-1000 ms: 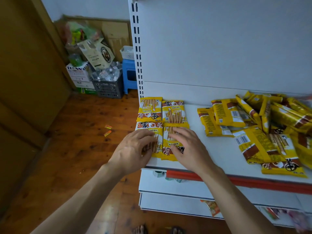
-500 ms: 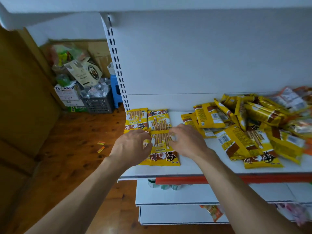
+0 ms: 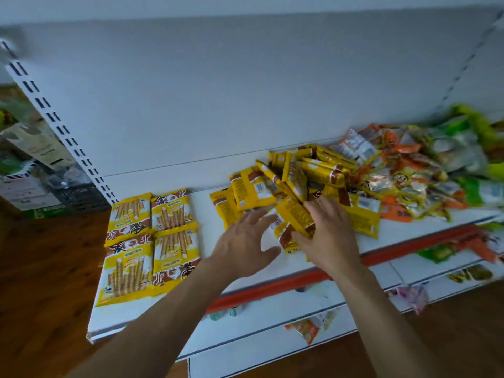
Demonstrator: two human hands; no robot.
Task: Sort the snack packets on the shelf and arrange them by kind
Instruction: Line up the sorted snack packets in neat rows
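Four yellow sorted packets [image 3: 152, 241], sticks pictured, are laid flat, squared, at the shelf [image 3: 203, 205] left end; one packet [image 3: 294, 216] at the heap [image 3: 321, 170] edge is pinched by the right hand [image 3: 330, 236]; left hand [image 3: 240, 246] fingers are spread wide, nothing held.

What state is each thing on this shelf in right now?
Sorted yellow packets: flat, four in a block.
Yellow pile: jumbled, overlapping.
Orange and green packets: mixed heap.
Left hand: open, fingers spread.
Right hand: on yellow pile; grip unclear.

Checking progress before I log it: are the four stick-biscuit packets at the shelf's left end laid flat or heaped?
Laid flat. The four packets lie face up in a two-by-two block on the shelf, edges slightly overlapping.
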